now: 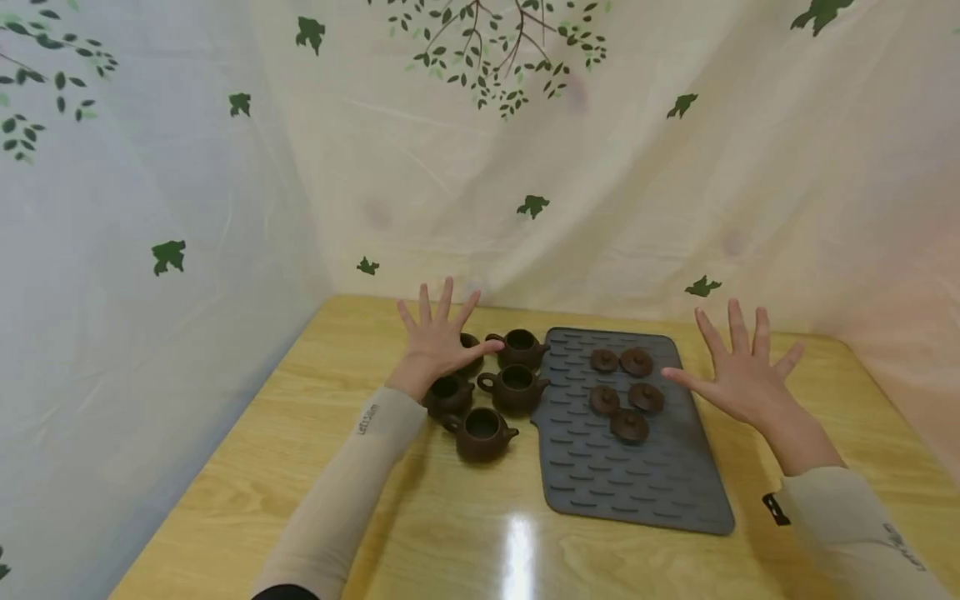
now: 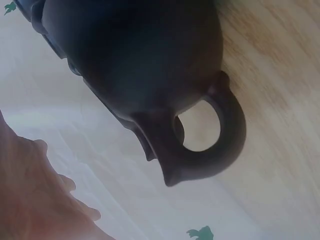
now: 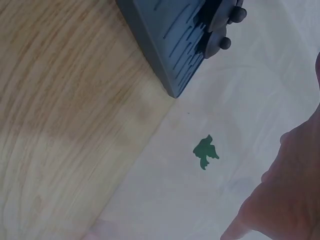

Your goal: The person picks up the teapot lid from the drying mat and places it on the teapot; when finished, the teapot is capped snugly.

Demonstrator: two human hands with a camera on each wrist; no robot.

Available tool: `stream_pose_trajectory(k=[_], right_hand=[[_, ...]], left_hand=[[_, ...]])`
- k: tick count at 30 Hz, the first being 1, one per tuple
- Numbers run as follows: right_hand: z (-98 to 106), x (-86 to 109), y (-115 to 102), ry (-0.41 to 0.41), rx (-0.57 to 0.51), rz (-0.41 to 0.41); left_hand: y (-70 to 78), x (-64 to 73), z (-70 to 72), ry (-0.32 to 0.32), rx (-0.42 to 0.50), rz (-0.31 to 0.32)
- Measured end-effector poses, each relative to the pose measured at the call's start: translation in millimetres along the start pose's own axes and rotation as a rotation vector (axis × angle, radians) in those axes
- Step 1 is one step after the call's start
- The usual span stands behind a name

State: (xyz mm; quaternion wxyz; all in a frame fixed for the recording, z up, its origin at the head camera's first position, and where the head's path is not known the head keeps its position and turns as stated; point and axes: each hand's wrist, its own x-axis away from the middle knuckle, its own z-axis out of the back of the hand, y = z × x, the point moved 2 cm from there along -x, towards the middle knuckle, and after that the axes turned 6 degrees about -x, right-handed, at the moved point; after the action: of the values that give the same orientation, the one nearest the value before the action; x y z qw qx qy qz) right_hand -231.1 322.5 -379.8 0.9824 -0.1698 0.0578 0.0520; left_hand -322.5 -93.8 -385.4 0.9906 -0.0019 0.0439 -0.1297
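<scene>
My left hand (image 1: 437,340) is spread with straight fingers over the left part of a group of dark brown teapots, hiding part of the back left one. Lidless teapots stand there, among them a front teapot (image 1: 482,437), a middle teapot (image 1: 516,390) and a back teapot (image 1: 521,349). In the left wrist view a teapot (image 2: 140,60) with a loop handle looms close. My right hand (image 1: 744,377), fingers also spread wide, is at the right of a grey ridged mat (image 1: 637,492). Several round brown lids with knobs, such as the nearest lid (image 1: 629,426), lie on the mat. Neither hand holds anything.
The wooden table (image 1: 277,442) carries the teapots at the mat's left side. Behind it and to the left hangs a pale cloth (image 1: 450,175) printed with green leaves and birds. The mat's raised edge (image 3: 150,60) shows in the right wrist view.
</scene>
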Motion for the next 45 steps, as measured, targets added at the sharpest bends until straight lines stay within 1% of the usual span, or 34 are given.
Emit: stream_pose_trajectory(k=[3, 6, 10, 13, 17, 21, 23, 29, 33, 36, 39, 42, 45], right_hand=[[-2, 0.7, 2, -0.006, 0.0, -0.005], [-4, 2.5, 3, -0.012, -0.007, -0.008], [-6, 6.5, 3, -0.021, -0.016, -0.014], [-8, 9.8, 2, -0.029, -0.018, -0.018], [-12, 13.0, 2, -0.032, -0.024, -0.015], [-17, 14.8, 1, -0.029, -0.039, -0.011], [-19, 15.3, 1, -0.026, -0.048, -0.01], [-26, 16.2, -4, -0.041, -0.096, 0.006], [-30, 16.7, -9, -0.059, -0.151, 0.038], [-34, 16.9, -12, -0.087, -0.208, 0.055], [-37, 17.6, -14, -0.132, -0.264, 0.044], [-40, 17.8, -18, -0.158, -0.293, 0.027], [-42, 17.3, -22, -0.162, -0.291, 0.032]], left_hand=[[-0.7, 1.5, 1.0, 0.008, 0.004, 0.004], [-1.1, 4.4, 3.2, 0.001, -0.004, 0.005], [-0.8, 10.7, 5.8, -0.012, -0.012, 0.003], [-1.6, 16.3, 5.6, 0.0, -0.006, -0.001], [-4.3, 23.8, 3.6, 0.014, 0.01, -0.015], [-7.7, 30.5, -0.9, -0.004, 0.009, -0.03], [-9.3, 34.2, -2.8, -0.003, 0.018, -0.036], [-12.1, 46.0, -4.8, 0.027, 0.089, -0.048], [-14.2, 55.5, -4.9, 0.03, 0.123, -0.06], [-16.7, 63.5, -5.1, 0.023, 0.158, -0.07], [-19.2, 70.9, -5.3, 0.027, 0.205, -0.086], [-22.0, 76.8, -5.3, 0.051, 0.234, -0.11], [-24.0, 82.1, -3.4, 0.088, 0.248, -0.135]])
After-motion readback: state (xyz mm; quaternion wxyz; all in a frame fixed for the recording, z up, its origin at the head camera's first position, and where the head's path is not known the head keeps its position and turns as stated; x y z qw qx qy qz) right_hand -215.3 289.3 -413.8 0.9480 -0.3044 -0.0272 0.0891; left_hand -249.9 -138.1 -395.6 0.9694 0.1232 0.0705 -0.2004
